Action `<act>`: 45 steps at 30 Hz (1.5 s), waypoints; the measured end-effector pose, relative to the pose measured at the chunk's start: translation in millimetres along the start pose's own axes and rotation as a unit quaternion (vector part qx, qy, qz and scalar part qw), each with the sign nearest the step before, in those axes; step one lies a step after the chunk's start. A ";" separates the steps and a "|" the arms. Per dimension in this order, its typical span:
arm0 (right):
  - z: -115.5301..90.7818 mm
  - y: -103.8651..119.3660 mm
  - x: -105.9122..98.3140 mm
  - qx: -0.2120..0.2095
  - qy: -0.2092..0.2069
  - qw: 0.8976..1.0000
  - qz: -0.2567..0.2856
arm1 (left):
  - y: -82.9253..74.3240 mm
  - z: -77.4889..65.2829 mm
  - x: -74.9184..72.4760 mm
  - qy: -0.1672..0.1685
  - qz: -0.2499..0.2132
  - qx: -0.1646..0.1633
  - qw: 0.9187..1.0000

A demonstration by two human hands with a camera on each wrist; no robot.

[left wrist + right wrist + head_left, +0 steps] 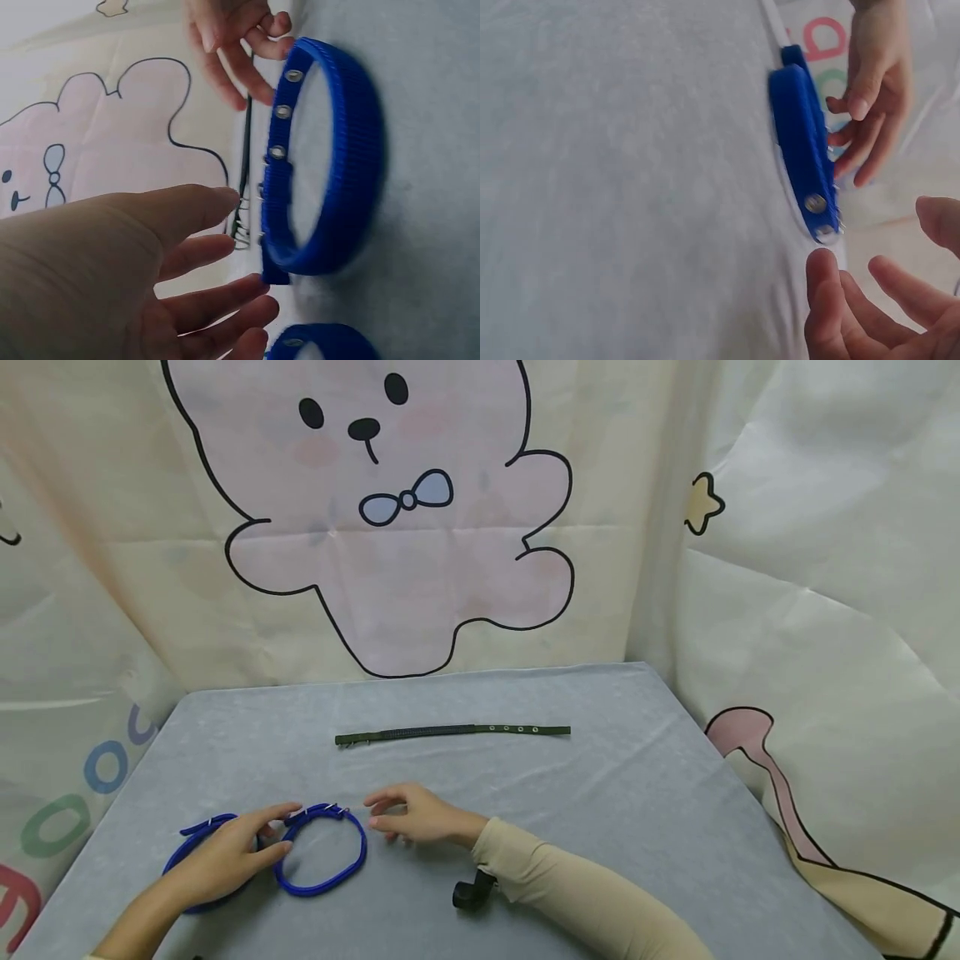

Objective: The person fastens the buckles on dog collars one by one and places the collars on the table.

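Two blue collars, each closed into a loop, sit side by side on the grey cloth. My left hand is over the left collar and partly hides it, its fingers loosely spread with the tips at the near side of the right collar. That right collar stands on its edge, with metal eyelets and a buckle showing on its blue band in the left wrist view. Just beyond its right side is my right hand, fingers relaxed and slightly bent, holding nothing. Fingertips of both hands come close to the band.
Farther back on the cloth-covered table a dark green collar with eyelets lies stretched out flat. A black device is at my right wrist. Printed curtains stand behind the table and along both sides.
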State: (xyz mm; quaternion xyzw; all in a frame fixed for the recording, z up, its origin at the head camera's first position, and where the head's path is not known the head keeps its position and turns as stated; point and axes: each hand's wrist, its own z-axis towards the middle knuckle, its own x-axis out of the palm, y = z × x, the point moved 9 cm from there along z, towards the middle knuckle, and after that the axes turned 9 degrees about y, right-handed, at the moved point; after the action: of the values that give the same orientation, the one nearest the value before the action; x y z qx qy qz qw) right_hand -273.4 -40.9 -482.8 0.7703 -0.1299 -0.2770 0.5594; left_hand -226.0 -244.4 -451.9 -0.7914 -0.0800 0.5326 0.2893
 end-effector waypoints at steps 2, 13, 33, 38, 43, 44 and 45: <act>-6.4 -0.3 -7.9 -0.009 -0.006 1.000 0.002 | -4.9 1.6 -3.3 -0.012 -0.004 0.000 1.000; -40.2 3.4 -57.5 -0.044 -0.052 0.997 -0.021 | -49.5 26.3 -21.6 -0.126 -0.035 0.055 0.990; -101.7 -32.8 -171.7 -0.015 -0.241 0.969 -0.052 | -43.0 102.1 -46.5 -0.166 -0.166 0.040 0.971; -119.6 -44.5 -196.6 0.002 -0.305 0.947 -0.096 | -27.1 121.5 -47.6 -0.150 -0.140 0.013 0.979; -135.4 -61.2 -215.7 0.035 -0.334 0.933 -0.131 | -10.7 138.5 -42.3 -0.111 -0.126 -0.017 0.986; -138.0 -64.2 -219.1 0.040 -0.337 0.931 -0.135 | -8.4 141.0 -40.8 -0.102 -0.119 -0.022 0.987; -140.5 -67.1 -222.4 0.046 -0.339 0.929 -0.140 | -6.3 143.3 -39.4 -0.094 -0.111 -0.027 0.989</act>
State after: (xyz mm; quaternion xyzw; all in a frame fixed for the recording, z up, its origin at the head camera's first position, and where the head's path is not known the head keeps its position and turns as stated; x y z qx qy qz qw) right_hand -381.1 206.3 -451.9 0.6661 -0.2153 -0.5907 0.4013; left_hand -368.8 -203.0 -455.1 -0.7314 -0.2089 0.5668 0.3166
